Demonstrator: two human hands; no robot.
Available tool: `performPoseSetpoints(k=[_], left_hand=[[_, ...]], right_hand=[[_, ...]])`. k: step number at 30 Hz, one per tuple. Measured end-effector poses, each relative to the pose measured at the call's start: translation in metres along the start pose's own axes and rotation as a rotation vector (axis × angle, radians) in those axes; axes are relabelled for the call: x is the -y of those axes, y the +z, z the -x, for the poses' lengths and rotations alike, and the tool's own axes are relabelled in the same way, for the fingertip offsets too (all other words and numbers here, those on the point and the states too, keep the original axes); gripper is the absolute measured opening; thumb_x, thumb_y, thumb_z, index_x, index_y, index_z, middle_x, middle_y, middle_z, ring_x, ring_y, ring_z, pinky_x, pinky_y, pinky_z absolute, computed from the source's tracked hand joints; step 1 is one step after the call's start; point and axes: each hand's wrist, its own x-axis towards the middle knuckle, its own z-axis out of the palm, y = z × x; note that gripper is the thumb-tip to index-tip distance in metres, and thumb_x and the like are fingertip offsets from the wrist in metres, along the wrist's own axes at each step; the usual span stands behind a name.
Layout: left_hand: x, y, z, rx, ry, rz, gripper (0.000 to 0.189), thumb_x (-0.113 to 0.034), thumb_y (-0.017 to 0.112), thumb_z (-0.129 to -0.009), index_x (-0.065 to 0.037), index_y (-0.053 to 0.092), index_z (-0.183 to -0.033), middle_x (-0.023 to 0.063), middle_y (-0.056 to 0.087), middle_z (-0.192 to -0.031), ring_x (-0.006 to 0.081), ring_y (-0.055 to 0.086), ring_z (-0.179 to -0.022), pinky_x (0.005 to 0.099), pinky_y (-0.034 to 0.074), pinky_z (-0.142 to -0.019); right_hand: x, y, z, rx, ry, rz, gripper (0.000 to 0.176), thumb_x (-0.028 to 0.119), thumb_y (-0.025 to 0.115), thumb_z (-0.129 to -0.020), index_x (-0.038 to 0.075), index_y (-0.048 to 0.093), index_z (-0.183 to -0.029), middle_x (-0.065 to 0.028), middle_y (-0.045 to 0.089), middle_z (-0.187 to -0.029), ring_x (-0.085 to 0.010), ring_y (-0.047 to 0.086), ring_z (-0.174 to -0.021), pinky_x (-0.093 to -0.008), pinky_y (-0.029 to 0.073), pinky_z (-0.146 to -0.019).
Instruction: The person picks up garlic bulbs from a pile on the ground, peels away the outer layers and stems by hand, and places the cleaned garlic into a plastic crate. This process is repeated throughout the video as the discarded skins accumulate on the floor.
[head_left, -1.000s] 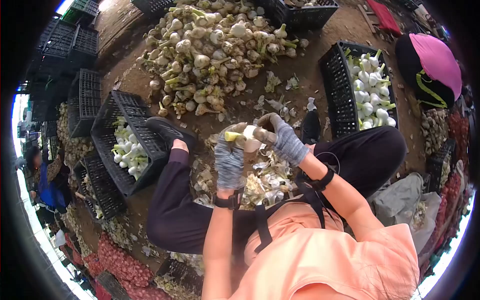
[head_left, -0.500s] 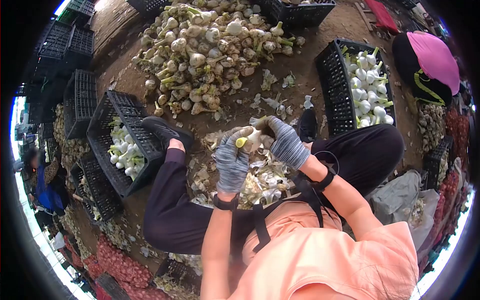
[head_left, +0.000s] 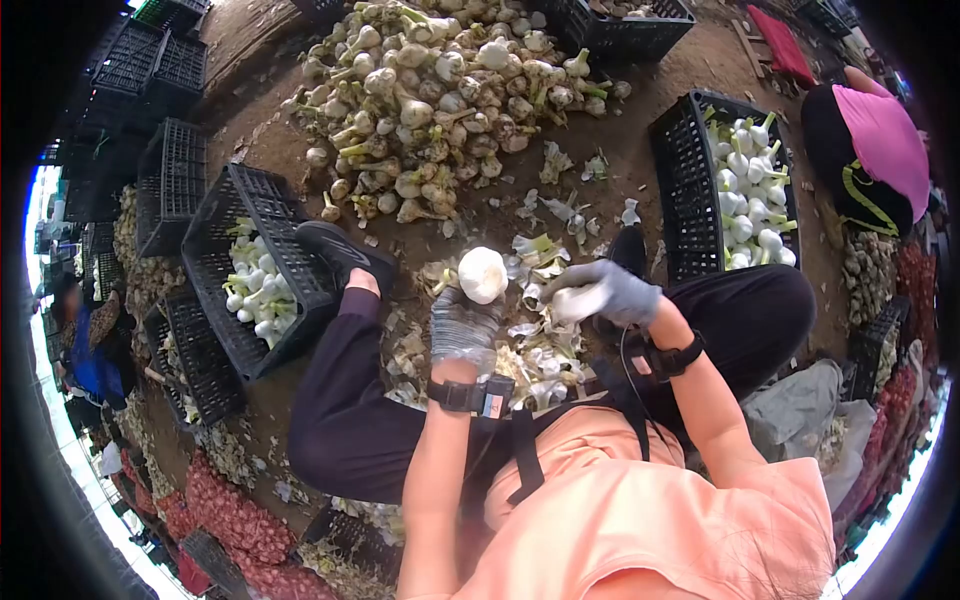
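My left hand (head_left: 466, 328), in a grey striped glove, is closed around the lower part of a clean white garlic bulb (head_left: 483, 275). The bulb's round side faces up and its stem is down by the palm. To the right, my right hand (head_left: 618, 290), also gloved, is apart from the bulb and smeared by motion. Its fingers are closed on a pale, blurred piece of garlic skin (head_left: 580, 302). Below both hands, loose garlic skins (head_left: 545, 355) lie between my legs.
A large heap of untrimmed garlic (head_left: 430, 110) lies ahead on the dirt floor. Black crates of white bulbs stand left (head_left: 250, 350) and right (head_left: 672, 215). Another person in pink (head_left: 880, 130) is at far right. Red net sacks (head_left: 235, 510) lie at lower left.
My hands have moved apart, the right one outward to the right. The bulb, mostly hidden between them before, now shows white above my left hand. The view has shifted slightly.
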Motion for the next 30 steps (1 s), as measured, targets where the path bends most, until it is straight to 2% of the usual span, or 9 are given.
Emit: performPoseSetpoints(k=[2,3,6,10,13,17,20,29,30], left_hand=[[0.002,0.0,-0.003,-0.037,0.027,0.0,0.034,-0.024,0.045,-0.089,-0.005,0.048,-0.118,0.0115,0.055,-0.113,0.0257,0.055,-0.101,0.0403,0.046,-0.085],[0.003,0.001,-0.006,-0.072,0.055,0.001,0.033,-0.023,0.046,-0.09,-0.005,0.048,-0.117,0.0111,0.055,-0.112,0.0254,0.055,-0.1,0.0398,0.047,-0.084],[0.024,0.019,-0.009,-0.029,0.256,-0.318,0.031,-0.023,0.049,-0.089,-0.005,0.05,-0.114,0.0098,0.056,-0.109,0.0236,0.055,-0.098,0.0386,0.048,-0.081],[0.043,0.029,-0.033,-0.054,0.098,-0.734,0.035,-0.029,0.06,-0.084,-0.005,0.054,-0.109,0.0069,0.059,-0.098,0.0164,0.057,-0.082,0.0286,0.05,-0.07],[0.032,0.031,-0.064,-0.026,0.267,-0.896,0.035,-0.021,0.065,-0.08,-0.004,0.052,-0.108,0.0091,0.058,-0.097,0.0143,0.057,-0.072,0.0223,0.049,-0.056],[-0.02,-0.007,-0.115,-0.386,0.63,-1.139,0.05,-0.022,0.071,-0.074,-0.002,0.048,-0.114,0.0085,0.056,-0.099,0.0162,0.052,-0.084,0.0296,0.045,-0.077],[-0.065,-0.036,-0.162,-0.439,0.878,-1.51,0.065,-0.021,0.074,-0.07,0.007,0.042,-0.12,0.017,0.054,-0.112,0.025,0.051,-0.101,0.0312,0.04,-0.087],[-0.078,-0.036,-0.245,-0.488,0.636,-1.249,0.084,-0.007,0.072,-0.065,0.007,0.023,-0.132,0.0202,0.044,-0.124,0.028,0.052,-0.1,0.0348,0.045,-0.081],[-0.081,-0.035,-0.242,-0.473,0.657,-1.282,0.084,-0.005,0.072,-0.065,0.007,0.023,-0.132,0.0193,0.045,-0.124,0.0273,0.052,-0.1,0.0345,0.045,-0.081]], right_hand=[[-0.004,0.021,-0.011,-0.159,0.322,0.943,0.041,0.013,0.053,-0.081,0.004,0.047,-0.12,-0.0181,0.056,-0.11,-0.0302,0.054,-0.102,-0.034,0.042,-0.087],[-0.015,0.028,-0.017,-0.164,0.327,0.946,0.041,0.013,0.053,-0.081,0.004,0.047,-0.12,-0.0181,0.056,-0.11,-0.0302,0.054,-0.102,-0.034,0.042,-0.087],[-0.021,0.038,-0.036,-0.6,-0.038,-0.19,0.045,0.019,0.057,-0.082,0.004,0.045,-0.122,-0.0154,0.057,-0.104,-0.0256,0.056,-0.095,-0.0329,0.044,-0.086],[-0.03,0.023,-0.052,-0.357,0.263,-0.952,0.037,0.025,0.06,-0.08,0.006,0.051,-0.111,-0.0082,0.058,-0.095,-0.0184,0.058,-0.083,-0.0324,0.053,-0.065],[-0.024,-0.017,-0.031,-0.685,0.313,-1.529,0.041,0.026,0.063,-0.077,0.004,0.051,-0.108,-0.0121,0.058,-0.098,-0.0238,0.059,-0.08,-0.0391,0.052,-0.064],[-0.076,-0.094,0.015,-0.869,-0.333,-1.756,0.049,0.035,0.062,-0.076,0.001,0.048,-0.107,-0.0152,0.056,-0.098,-0.0292,0.057,-0.085,-0.0432,0.051,-0.07],[-0.094,-0.134,0.048,-1.228,-0.667,-1.737,0.056,0.034,0.064,-0.074,-0.002,0.045,-0.113,-0.0189,0.053,-0.107,-0.0325,0.054,-0.092,-0.0453,0.05,-0.074],[-0.133,-0.15,0.071,-1.401,-0.934,-1.614,0.072,0.044,0.055,-0.078,-0.003,0.034,-0.128,-0.0185,0.045,-0.125,-0.0301,0.05,-0.106,-0.0422,0.047,-0.084],[-0.147,-0.156,0.075,-1.616,-0.482,-0.722,0.067,0.041,0.052,-0.081,-0.002,0.034,-0.129,-0.0179,0.044,-0.126,-0.0272,0.05,-0.107,-0.0403,0.046,-0.086]])
